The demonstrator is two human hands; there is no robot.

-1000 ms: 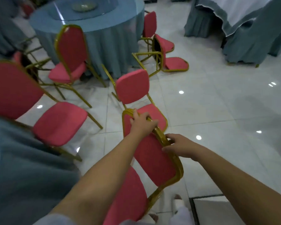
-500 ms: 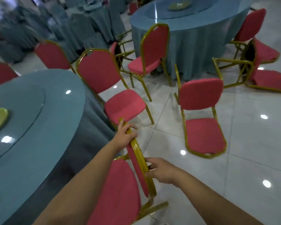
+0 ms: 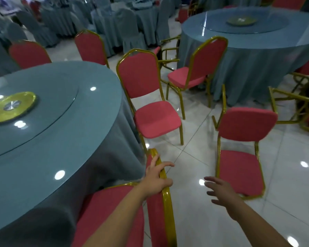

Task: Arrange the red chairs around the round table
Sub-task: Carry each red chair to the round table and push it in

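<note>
Gripping red chair (image 3: 154, 209) backrest top, left hand (image 3: 156, 179) fingers curled over frame, right hand (image 3: 221, 191) spread open beside it

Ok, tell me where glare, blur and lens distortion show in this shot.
Head view: ceiling lights glare as white spots on the glass-topped round blue table and the glossy white tile floor; the far blue-covered chairs are soft and dim; the wide lens bows the edges; the right hand is slightly smeared.
</note>
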